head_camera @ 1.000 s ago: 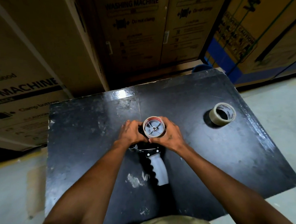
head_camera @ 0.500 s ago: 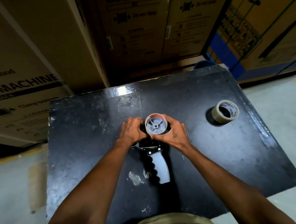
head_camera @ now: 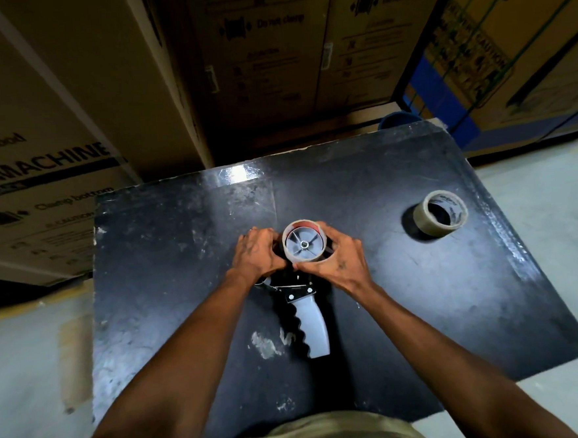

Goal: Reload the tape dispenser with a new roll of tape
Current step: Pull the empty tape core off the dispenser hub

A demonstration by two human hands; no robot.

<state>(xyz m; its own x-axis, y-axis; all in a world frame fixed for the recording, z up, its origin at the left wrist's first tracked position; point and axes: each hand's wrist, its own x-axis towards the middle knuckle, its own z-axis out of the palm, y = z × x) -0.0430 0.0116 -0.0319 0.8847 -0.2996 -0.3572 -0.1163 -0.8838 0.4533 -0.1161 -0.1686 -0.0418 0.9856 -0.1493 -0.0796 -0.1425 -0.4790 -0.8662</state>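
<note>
A hand-held tape dispenser [head_camera: 308, 315] lies flat in the middle of the black table [head_camera: 170, 295], its grey handle toward me. On its grey spoked hub sits a thin, nearly used-up roll core [head_camera: 303, 243]. My left hand [head_camera: 256, 253] grips the left side of that core and the dispenser head. My right hand [head_camera: 340, 261] curls round the core's right and near side. A fuller beige tape roll [head_camera: 440, 213] lies apart at the table's right, untouched.
Tall cardboard washing-machine boxes [head_camera: 263, 60] stand close behind the table. More boxes stack at the left [head_camera: 36, 140] and right [head_camera: 494, 50]. A blue round object [head_camera: 397, 121] peeks over the table's far edge. Pale floor surrounds the table.
Both hands stay on the core on the dispenser hub; only the camera view shifts slightly. The beige roll has not moved.
</note>
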